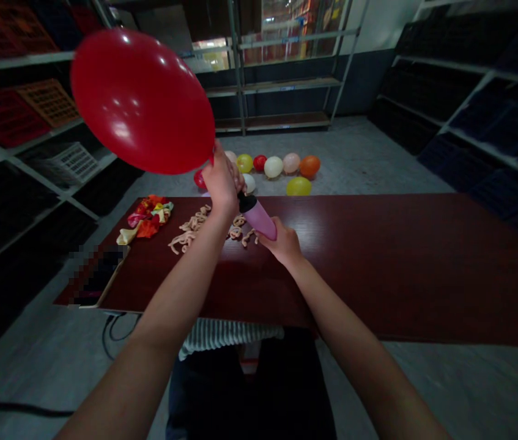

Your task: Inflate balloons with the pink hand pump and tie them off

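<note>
An inflated red balloon [142, 101] floats at the upper left, above the dark red table [400, 263]. My left hand [221, 183] is closed around the balloon's neck, pinching it onto the black nozzle of a pink hand pump [259, 219]. My right hand [284, 244] is wrapped around the pump's lower end, just above the tabletop. Both forearms reach in from the bottom of the view.
A pile of flat coloured balloons [148, 221] and several pale strips [189, 232] lie on the table's left part. A flat dark tray [103, 278] sits at the left edge. Several inflated balloons [281, 166] rest on the floor beyond. Shelving racks line both sides.
</note>
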